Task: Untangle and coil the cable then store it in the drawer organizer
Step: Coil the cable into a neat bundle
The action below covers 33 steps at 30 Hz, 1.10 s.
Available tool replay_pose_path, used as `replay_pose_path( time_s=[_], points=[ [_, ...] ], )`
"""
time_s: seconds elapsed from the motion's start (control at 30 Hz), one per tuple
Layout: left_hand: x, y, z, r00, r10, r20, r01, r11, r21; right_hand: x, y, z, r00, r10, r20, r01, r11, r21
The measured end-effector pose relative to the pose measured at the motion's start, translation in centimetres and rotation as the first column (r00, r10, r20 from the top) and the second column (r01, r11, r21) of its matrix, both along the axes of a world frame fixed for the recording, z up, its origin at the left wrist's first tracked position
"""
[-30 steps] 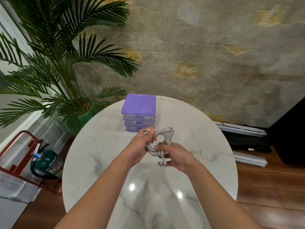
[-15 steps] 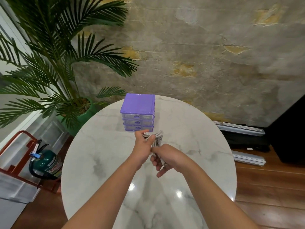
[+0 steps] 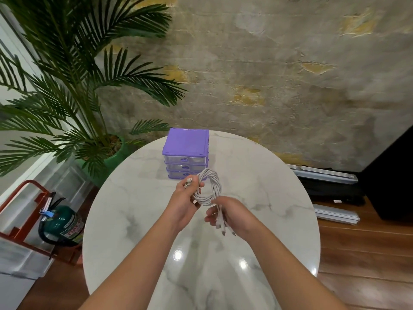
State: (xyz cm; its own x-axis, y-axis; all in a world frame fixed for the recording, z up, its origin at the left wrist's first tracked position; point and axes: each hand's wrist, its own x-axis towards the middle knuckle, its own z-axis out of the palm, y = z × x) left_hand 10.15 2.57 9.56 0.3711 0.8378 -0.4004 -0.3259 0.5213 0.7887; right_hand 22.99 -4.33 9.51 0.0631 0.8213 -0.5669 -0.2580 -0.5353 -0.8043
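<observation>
Desk: the round marble desk point(image 3: 138, 220) sits right under your arms, so you can work the cable above it and anything dropped lands close.
Drawer organizer: the purple drawer organizer point(image 3: 186, 153) stands at the far edge with its three drawer fronts facing you, all shut; you placed it within easy reach of the coil, but a drawer has yet to be pulled.
Cable: the white cable point(image 3: 210, 186) is wound into a neat ring held in the air just in front of the organizer, so coiling looks nearly finished.
Left hand: your left hand point(image 3: 186, 202) has its fingers closed on the ring's left side, pinning a plug end at the thumb to stop the loops springing apart.
Right hand: your right hand point(image 3: 232, 215) curls loosely around the dangling connector ends point(image 3: 222, 224), gathering them for tucking in.
</observation>
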Motion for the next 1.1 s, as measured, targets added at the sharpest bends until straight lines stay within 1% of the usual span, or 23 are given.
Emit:
replay_pose_path(
  time_s=[0.03, 0.07, 0.13, 0.2, 0.27, 0.37, 0.43, 0.57, 0.7, 0.8, 0.9, 1.0, 1.03, 1.1],
  points=[
    [-0.2, -0.2, 0.0, 1.0, -0.024, -0.005, 0.024, 1.0, 0.002, 0.0, 0.1, 0.1, 0.999, -0.039, -0.015, 0.04, 0.999, 0.009],
    [-0.5, -0.3, 0.2, 0.998, -0.06, -0.007, 0.06, 0.998, 0.005, 0.2, 0.3, 0.1, 0.998, -0.058, 0.026, 0.058, 0.998, 0.017],
    [-1.1, -0.4, 0.4, 0.986, -0.154, -0.056, 0.155, 0.988, 0.021, 0.7, 0.5, 0.1, 0.972, -0.035, 0.232, 0.029, 0.999, 0.031],
    [-1.7, -0.2, 0.5, 0.96, -0.238, -0.145, 0.245, 0.969, 0.033, 1.3, 0.6, 0.3, 0.914, 0.023, 0.405, -0.035, 0.999, 0.024],
    [-2.1, 0.2, 0.6, 0.927, -0.285, -0.245, 0.301, 0.953, 0.032, 1.5, 0.6, 0.5, 0.867, 0.067, 0.494, -0.075, 0.997, -0.004],
    [-1.8, 0.9, 0.9, 0.827, -0.349, -0.44, 0.417, 0.907, 0.064, 1.3, 0.6, 0.8, 0.781, 0.142, 0.608, -0.145, 0.988, -0.044],
    [-1.3, 1.1, 1.0, 0.815, -0.322, -0.481, 0.407, 0.91, 0.079, 1.1, 0.5, 0.8, 0.732, 0.145, 0.666, -0.158, 0.987, -0.04],
    [-0.6, 0.5, 1.4, 0.855, -0.265, -0.445, 0.329, 0.942, 0.071, 0.6, 0.3, 0.9, 0.602, 0.126, 0.788, -0.175, 0.984, -0.024],
    [0.0, 0.0, 1.4, 0.836, -0.21, -0.508, 0.293, 0.952, 0.089, 0.1, 0.0, 0.6, 0.537, 0.148, 0.83, -0.199, 0.979, -0.045],
    [-0.2, -0.1, 0.9, 0.801, -0.157, -0.577, 0.28, 0.951, 0.13, -0.3, -0.4, 0.6, 0.536, 0.151, 0.831, -0.221, 0.975, -0.035],
    [-0.4, -0.1, 0.3, 0.799, -0.075, -0.597, 0.201, 0.968, 0.148, -0.6, -0.2, 0.8, 0.564, 0.152, 0.811, -0.224, 0.974, -0.027],
    [-0.3, 0.0, 0.2, 0.809, -0.005, -0.587, 0.12, 0.98, 0.157, -1.7, -0.4, 1.4, 0.64, 0.106, 0.761, -0.184, 0.983, 0.017],
    [-0.2, 0.1, 0.2, 0.81, 0.017, -0.586, 0.105, 0.979, 0.173, -2.3, -0.5, 1.6, 0.648, 0.083, 0.757, -0.155, 0.988, 0.024],
    [0.0, 0.2, 0.5, 0.811, 0.054, -0.583, 0.083, 0.975, 0.206, -3.4, -1.2, 1.8, 0.631, 0.043, 0.774, -0.105, 0.994, 0.03]
  ],
)
